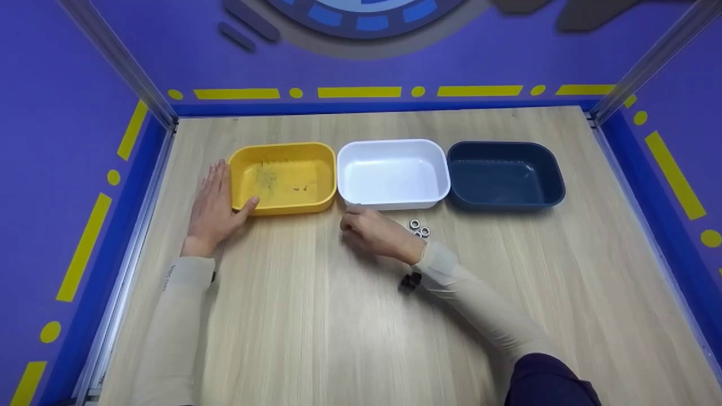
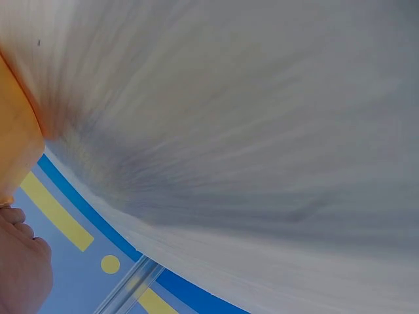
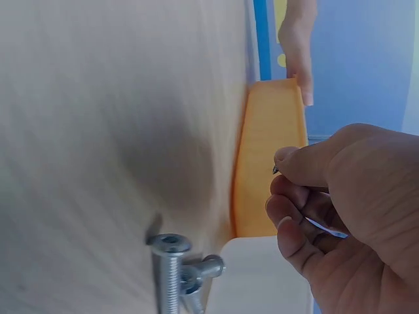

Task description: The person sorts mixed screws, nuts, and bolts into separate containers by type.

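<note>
My left hand point(image 1: 213, 211) rests against the left side of the yellow bin point(image 1: 282, 210), its fingers straight and its thumb at the front rim. A few small dark pieces point(image 1: 300, 189) lie on that bin's floor. My right hand point(image 1: 375, 231) is just in front of the white bin point(image 1: 395, 206). Its thumb and index finger pinch a tiny dark metal piece point(image 3: 275, 170), mostly hidden by the fingertips. Beside the right wrist, several silver socket-head bolts point(image 1: 415, 224) are grouped on the table; the right wrist view shows their heads and a threaded shank point(image 3: 171, 281).
A dark blue bin point(image 1: 507, 206) stands right of the white one, the three bins side by side in a row. They stand on a wooden table point(image 1: 316, 316), with blue-purple panels point(image 1: 361, 73) behind and at both sides.
</note>
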A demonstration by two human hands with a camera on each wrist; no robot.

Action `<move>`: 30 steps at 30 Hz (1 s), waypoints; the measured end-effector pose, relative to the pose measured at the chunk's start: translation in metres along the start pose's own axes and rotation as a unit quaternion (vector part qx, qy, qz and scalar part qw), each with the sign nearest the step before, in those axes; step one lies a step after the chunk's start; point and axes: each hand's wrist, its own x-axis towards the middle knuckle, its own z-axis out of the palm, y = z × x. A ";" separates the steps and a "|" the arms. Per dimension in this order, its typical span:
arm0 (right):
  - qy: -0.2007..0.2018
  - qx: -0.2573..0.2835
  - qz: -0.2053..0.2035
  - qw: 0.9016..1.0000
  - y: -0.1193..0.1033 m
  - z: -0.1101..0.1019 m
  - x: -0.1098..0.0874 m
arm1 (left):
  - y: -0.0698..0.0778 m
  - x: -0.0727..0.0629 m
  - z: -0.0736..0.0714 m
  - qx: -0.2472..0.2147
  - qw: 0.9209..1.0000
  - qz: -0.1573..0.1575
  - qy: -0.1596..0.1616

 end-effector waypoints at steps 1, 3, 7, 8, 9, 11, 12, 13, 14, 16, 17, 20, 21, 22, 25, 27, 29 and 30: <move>0.002 0.000 -0.002 1.000 -0.001 -0.002 0.001 | 0.000 0.000 0.000 0.001 1.000 -0.001 -0.001; 0.003 0.001 -0.006 1.000 -0.002 -0.005 0.003 | 0.000 0.000 0.000 0.002 1.000 -0.002 -0.002; 0.004 0.005 -0.016 1.000 -0.003 -0.011 0.007 | -0.001 0.000 0.001 0.002 1.000 -0.002 -0.005; 0.004 0.006 -0.017 1.000 -0.004 -0.012 0.009 | -0.001 0.000 0.001 0.002 1.000 -0.002 -0.004; 0.005 0.004 -0.019 1.000 -0.004 -0.013 0.010 | -0.001 -0.001 0.001 0.000 1.000 0.001 -0.002; 0.007 0.000 -0.020 1.000 -0.005 -0.015 0.013 | -0.001 -0.001 0.001 -0.002 1.000 0.004 0.003; 0.009 -0.003 -0.021 1.000 -0.006 -0.017 0.014 | -0.001 -0.002 0.001 -0.004 1.000 0.006 0.005; 0.010 -0.006 -0.022 1.000 -0.006 -0.018 0.016 | -0.001 -0.002 0.000 -0.006 1.000 0.008 0.007; 0.012 -0.009 -0.023 1.000 -0.007 -0.019 0.017 | 0.000 -0.003 0.000 -0.007 1.000 0.008 0.008; 0.015 -0.015 -0.027 0.999 -0.008 -0.021 0.020 | 0.000 -0.003 0.000 -0.008 1.000 0.007 0.007; 0.018 -0.017 -0.027 0.999 -0.008 -0.022 0.022 | 0.000 -0.003 0.000 -0.008 1.000 0.006 0.006; 0.023 -0.016 -0.029 0.999 -0.009 -0.025 0.026 | 0.000 -0.002 0.000 -0.007 1.000 0.003 0.001; 0.024 -0.015 -0.030 0.999 -0.009 -0.025 0.028 | -0.001 -0.002 0.000 -0.007 1.000 0.003 0.000; 0.024 -0.014 -0.030 0.999 -0.009 -0.026 0.029 | -0.001 -0.002 0.000 -0.006 1.000 0.002 -0.001; 0.019 -0.012 -0.029 0.999 -0.010 -0.029 0.033 | -0.002 -0.001 0.000 -0.005 1.000 0.003 -0.001; 0.016 -0.012 -0.028 0.999 -0.010 -0.031 0.035 | -0.002 -0.001 0.000 -0.004 1.000 0.003 -0.001; 0.014 -0.010 -0.025 1.000 -0.010 -0.033 0.037 | -0.001 0.000 0.000 -0.003 1.000 0.002 -0.003; 0.015 -0.010 -0.025 1.000 -0.011 -0.034 0.038 | -0.001 0.000 0.000 -0.003 1.000 0.001 -0.004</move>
